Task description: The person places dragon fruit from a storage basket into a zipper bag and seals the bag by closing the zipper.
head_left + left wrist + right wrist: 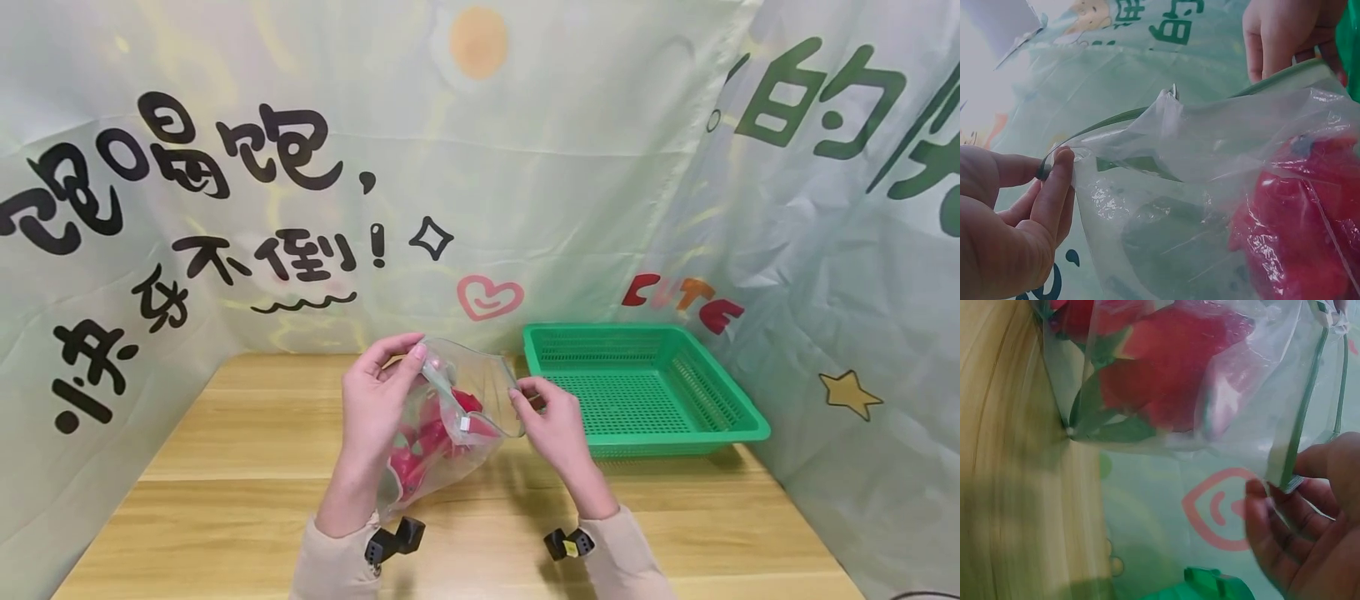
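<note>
Bag (450,429) in both hands: from my end I see the left hand (375,396) pinching one side of its mouth and the right hand (553,417) the other, above the bench (225,450), left of the basket (675,437). I judge that the weight of the red things (1147,381) inside could tug the thin plastic from either pinch. Creases blur their shapes; I can't tell whether the bag's bottom touches down.

Bag (459,450) left, basket (675,437) right
Bag between the hands (375,396), contents (431,437) inside — basket on the tabletop's (247,467) far right, cloth wall (570,208) behind.
</note>
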A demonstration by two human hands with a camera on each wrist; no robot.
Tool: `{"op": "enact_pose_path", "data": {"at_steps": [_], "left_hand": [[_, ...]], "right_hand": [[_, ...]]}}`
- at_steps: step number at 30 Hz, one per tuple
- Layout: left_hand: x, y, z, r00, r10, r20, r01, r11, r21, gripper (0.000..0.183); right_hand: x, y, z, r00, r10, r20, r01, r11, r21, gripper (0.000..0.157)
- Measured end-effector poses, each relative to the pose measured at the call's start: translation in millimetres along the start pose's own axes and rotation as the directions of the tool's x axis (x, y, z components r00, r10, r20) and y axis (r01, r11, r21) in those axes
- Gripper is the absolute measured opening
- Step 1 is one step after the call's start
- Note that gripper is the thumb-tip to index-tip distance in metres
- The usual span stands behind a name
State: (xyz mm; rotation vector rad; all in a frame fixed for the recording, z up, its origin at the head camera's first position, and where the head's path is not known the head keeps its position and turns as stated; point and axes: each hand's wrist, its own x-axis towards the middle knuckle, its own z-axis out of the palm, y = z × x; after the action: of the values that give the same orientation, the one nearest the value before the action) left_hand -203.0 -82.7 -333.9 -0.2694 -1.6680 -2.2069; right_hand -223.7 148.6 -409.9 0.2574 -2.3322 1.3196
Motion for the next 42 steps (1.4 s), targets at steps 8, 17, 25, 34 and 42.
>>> {"op": "enact_pose_path", "data": {"at_steps": [8,17,25,34,42], "left_hand": [[5.4,3.7,-4.2,0.999,0.034,-0.020,-0.034,0.999,-0.040,0.025],[48.5,29.4,-12.9,0.995,0.100,-0.027,-0.100,0.995,0.005,0.027],[77.3,35.0,-6.5,0.993,0.104,0.063,-0.109,0.990,0.089,0.027],[76.0,24.8,-16.6,0.962,-0.014,0.272,-0.027,0.989,0.148,0.035],[35.5,-7.6,-46.0,0.862,0.221,0.457,-0.219,0.974,-0.057,0.050]], "right_hand": [[7.6,-21.1,-9.6,0.993,0.112,0.038,-0.118,0.921,0.372,0.016],[30.4,-65.5,-29.5,0.975,0.206,0.084,-0.206,0.689,0.695,0.013],[18.2,-87.4,-29.9,0.982,0.174,0.079,-0.166,0.569,0.806,0.007],[7.4,-86.6,-19.4,0.980,0.198,0.012,-0.099,0.436,0.894,0.014],[2.2,-84.1,-17.0,0.967,0.254,-0.027,-0.060,0.332,0.941,0.011]]}}
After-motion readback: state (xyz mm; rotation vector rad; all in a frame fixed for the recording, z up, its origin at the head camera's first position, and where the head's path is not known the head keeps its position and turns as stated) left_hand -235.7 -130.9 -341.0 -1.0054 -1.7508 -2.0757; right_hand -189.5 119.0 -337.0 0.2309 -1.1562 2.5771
